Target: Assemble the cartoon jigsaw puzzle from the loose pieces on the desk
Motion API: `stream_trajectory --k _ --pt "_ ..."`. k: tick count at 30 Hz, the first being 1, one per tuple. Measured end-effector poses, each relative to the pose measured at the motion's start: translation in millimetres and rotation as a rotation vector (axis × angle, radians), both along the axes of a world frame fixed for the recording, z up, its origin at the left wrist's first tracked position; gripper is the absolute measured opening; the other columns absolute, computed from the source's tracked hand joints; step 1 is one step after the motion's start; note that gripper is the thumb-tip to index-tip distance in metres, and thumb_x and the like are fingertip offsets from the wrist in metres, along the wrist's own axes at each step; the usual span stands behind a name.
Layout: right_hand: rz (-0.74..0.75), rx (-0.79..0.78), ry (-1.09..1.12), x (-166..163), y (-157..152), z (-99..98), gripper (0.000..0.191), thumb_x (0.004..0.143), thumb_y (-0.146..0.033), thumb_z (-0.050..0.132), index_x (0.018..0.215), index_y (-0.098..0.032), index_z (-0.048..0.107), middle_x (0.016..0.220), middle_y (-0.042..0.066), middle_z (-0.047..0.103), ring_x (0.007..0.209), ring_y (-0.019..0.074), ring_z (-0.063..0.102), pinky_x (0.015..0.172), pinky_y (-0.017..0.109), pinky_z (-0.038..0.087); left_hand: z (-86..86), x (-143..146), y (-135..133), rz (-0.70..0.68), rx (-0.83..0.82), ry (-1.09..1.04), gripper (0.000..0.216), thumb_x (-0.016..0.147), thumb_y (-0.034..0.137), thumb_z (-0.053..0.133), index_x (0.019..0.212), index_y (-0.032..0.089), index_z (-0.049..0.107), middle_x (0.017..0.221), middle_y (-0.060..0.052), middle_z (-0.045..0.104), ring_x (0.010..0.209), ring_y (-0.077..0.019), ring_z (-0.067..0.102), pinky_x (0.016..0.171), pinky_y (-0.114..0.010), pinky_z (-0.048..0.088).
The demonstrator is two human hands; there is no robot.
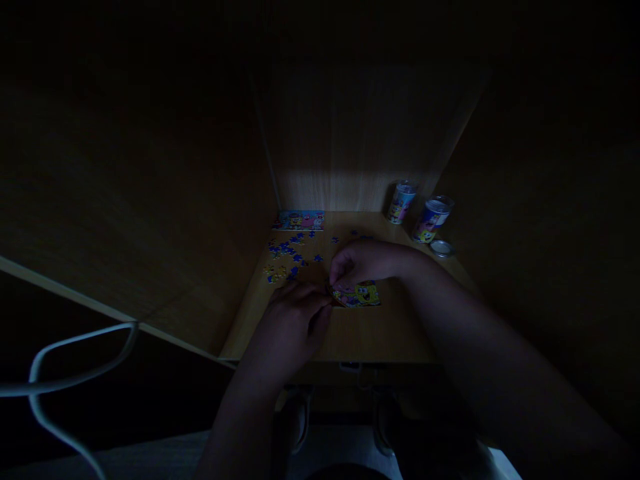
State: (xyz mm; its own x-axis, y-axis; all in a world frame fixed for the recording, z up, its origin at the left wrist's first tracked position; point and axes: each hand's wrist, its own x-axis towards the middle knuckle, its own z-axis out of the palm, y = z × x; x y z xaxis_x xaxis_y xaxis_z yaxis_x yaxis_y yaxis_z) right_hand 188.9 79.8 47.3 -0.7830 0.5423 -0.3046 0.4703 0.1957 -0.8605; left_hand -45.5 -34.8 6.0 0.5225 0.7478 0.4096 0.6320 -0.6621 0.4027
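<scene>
Dozens of loose pieces (285, 248) lie scattered over the left and far parts of the wooden desk (360, 340), many of them blue side up, with a small group of yellow ones at the left. Near the middle of the desk lies the puzzle (369, 294), a joined patch with a yellow cartoon face toward its right end. Both hands work at its left end, close together. The left hand (295, 310) lies low, palm down, its fingertips at the left edge of the puzzle. The right hand (359, 262) comes over the far side, thumb and fingers bunched above the left end; it is too dark to tell whether either one grips a piece.

At the far left of the desk, a colourful picture strip (301, 220) lies flat, close to the back panel (340, 147). Two printed cans stand upright at the far right: the left can (401, 203) is a little farther back, and the right can (433, 220) has a round lid (441, 249) lying just beside it on the near side. At the near left, a pale cable (80, 383) loops below the desk's level.
</scene>
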Motion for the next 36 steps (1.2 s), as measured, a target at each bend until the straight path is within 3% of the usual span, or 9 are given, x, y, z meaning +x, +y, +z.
stream_trajectory --k 11,18,23,30,36 --pt "-0.004 0.042 -0.002 0.5 0.3 -0.8 0.011 0.088 -0.028 0.083 0.097 -0.022 0.082 0.087 0.0 0.083 0.083 0.0158 0.075 0.076 0.027 0.054 -0.2 -0.6 0.3 0.001 -0.022 0.014 0.017 0.105 0.014 0.062 0.108 0.024 0.076 0.112 -0.004 0.078 0.107 -0.0262 0.071 0.102 -0.051 0.055" --pt "-0.059 0.012 0.045 6.6 5.0 -2.0 0.023 0.082 -0.034 0.09 0.098 -0.022 0.081 0.088 0.0 0.082 0.079 0.0157 0.074 0.073 0.027 0.054 -2.4 -1.8 -0.3 0.008 -0.001 0.013 0.016 0.104 0.015 0.063 0.108 0.026 0.075 0.111 -0.004 0.078 0.107 -0.0273 0.069 0.1 -0.051 0.054" --pt "-0.049 0.057 0.028 9.6 6.5 -0.9 0.024 0.09 -0.034 0.083 0.111 -0.024 0.082 0.092 0.0 0.082 0.078 0.0138 0.072 0.07 0.025 0.054 -1.9 -1.6 -0.1 0.003 -0.016 0.015 0.015 0.104 0.015 0.063 0.106 0.025 0.075 0.11 -0.004 0.077 0.105 -0.027 0.069 0.101 -0.052 0.054" --pt "-0.105 -0.018 0.055 6.8 6.9 -4.9 0.018 0.093 -0.037 0.081 0.1 -0.021 0.075 0.083 -0.001 0.08 0.068 0.0125 0.07 0.062 0.024 0.052 0.5 -0.3 -0.2 0.009 0.001 0.01 0.015 0.103 0.015 0.064 0.105 0.025 0.075 0.108 -0.004 0.078 0.104 -0.0271 0.07 0.099 -0.053 0.054" --pt "-0.198 -0.074 0.122 5.9 6.3 -4.0 0.033 0.092 -0.029 0.084 0.124 -0.026 0.074 0.095 -0.001 0.082 0.074 0.0126 0.075 0.066 0.023 0.058 -4.8 -1.8 1.6 0.004 -0.006 -0.005 0.015 0.104 0.016 0.063 0.106 0.025 0.074 0.111 -0.004 0.077 0.105 -0.0263 0.071 0.1 -0.052 0.054"
